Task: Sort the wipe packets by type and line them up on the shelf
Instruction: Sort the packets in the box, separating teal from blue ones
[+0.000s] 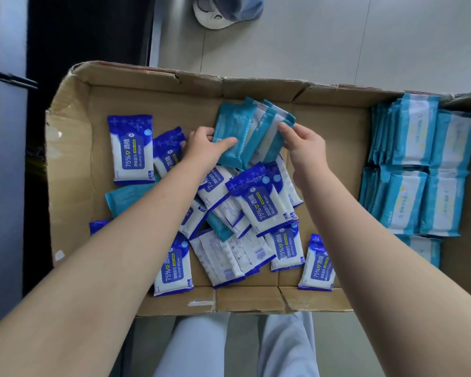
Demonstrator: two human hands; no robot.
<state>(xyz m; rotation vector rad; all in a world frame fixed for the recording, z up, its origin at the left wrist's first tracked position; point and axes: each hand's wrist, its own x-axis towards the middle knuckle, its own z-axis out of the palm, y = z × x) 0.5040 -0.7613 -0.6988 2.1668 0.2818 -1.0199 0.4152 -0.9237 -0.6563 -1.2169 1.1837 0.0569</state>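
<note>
A shallow cardboard tray (71,148) holds wipe packets. My left hand (203,148) grips the lower left of a small stack of teal packets (239,131), lifted over the tray's far middle. My right hand (306,146) pinches the stack's right edge. Below the hands lies a loose heap of dark-blue alcohol wipe packets (264,205), some face down. One dark-blue packet (132,149) lies apart at the left. Another teal packet (125,198) shows under my left forearm. Teal packets stand in neat rows (419,170) at the tray's right end.
The tray sits above a pale tiled floor (310,36). A person's shoe (226,12) shows at the top. A dark cabinet or door (8,159) stands to the left. My own legs in light trousers (196,349) are below the tray's near edge.
</note>
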